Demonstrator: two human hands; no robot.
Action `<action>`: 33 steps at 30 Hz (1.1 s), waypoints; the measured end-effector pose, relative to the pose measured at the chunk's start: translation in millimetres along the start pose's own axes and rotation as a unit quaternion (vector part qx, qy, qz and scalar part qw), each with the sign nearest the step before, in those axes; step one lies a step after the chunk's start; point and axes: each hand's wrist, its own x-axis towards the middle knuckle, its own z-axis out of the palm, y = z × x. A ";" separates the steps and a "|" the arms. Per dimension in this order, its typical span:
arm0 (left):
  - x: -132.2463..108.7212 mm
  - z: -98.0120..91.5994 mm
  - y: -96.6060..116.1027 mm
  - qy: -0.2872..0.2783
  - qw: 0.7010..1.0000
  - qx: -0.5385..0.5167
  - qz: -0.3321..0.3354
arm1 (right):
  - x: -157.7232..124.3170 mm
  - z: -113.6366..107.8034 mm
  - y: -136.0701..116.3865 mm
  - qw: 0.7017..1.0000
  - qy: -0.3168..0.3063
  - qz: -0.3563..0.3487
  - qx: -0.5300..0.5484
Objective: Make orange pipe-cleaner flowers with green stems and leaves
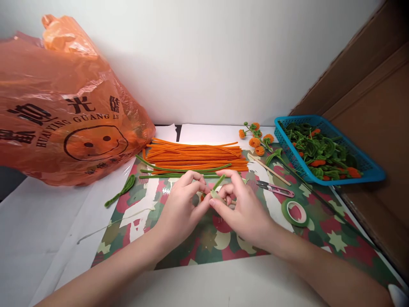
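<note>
My left hand (183,200) and my right hand (244,207) meet over the middle of the patterned mat, both with fingers closed in a pinch. Between the fingertips a short green pipe-cleaner piece (219,181) points up and to the right. At its lower end, a pale green strip of tape (214,194) sits against my right thumb. A small orange bit (203,196) shows beside my left fingertips; the fingers cover most of it. Just beyond my hands lie green pipe cleaners (188,175) and a bundle of orange pipe cleaners (194,155).
To the right are pink-handled snips (277,190), a green tape roll (295,213), a wooden stick (270,169), orange flowers (255,142) and a blue basket (372,174) of green and orange pieces. An orange plastic bag (64,85) and a green leaf shape (121,191) occupy the left.
</note>
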 end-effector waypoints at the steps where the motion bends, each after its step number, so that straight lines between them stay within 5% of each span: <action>1: 0.8 -1.0 0.7 0.002 1.000 -0.022 -0.012 | 1.2 -5.9 -1.5 1.000 -0.018 -0.003 -0.020; 7: 2.0 -3.3 5.4 -0.020 0.994 -0.090 -0.057 | 14.0 -27.8 -5.2 0.998 -0.024 -0.040 -0.040; 10: 3.4 -6.1 6.0 -0.069 0.981 -0.155 -0.094 | 21.8 -27.8 4.4 0.995 -0.085 -0.041 0.045; 12: 5.3 -8.6 4.6 -0.118 0.963 -0.210 -0.121 | 24.7 -29.2 10.4 0.994 -0.069 -0.047 0.071; 16: 8.9 -11.3 0.0 -0.208 0.924 -0.284 -0.151 | 23.3 -39.6 8.3 0.984 -0.004 -0.172 -0.054; 20: 10.3 -9.2 -1.2 -0.260 0.906 -0.288 -0.169 | 23.7 -45.0 1.0 0.945 -0.116 -0.261 -0.158; 24: 10.7 -5.8 -2.5 -0.267 0.900 -0.279 -0.202 | 28.1 -37.2 6.5 0.935 -0.167 -0.249 -0.190; 29: 11.8 -5.6 -4.4 -0.235 0.890 -0.281 -0.272 | 28.3 -24.9 12.6 0.964 -0.089 -0.190 -0.165; 33: 8.9 -5.2 -5.7 -0.215 0.904 -0.283 -0.237 | 26.3 -20.0 12.5 0.976 -0.038 -0.177 -0.125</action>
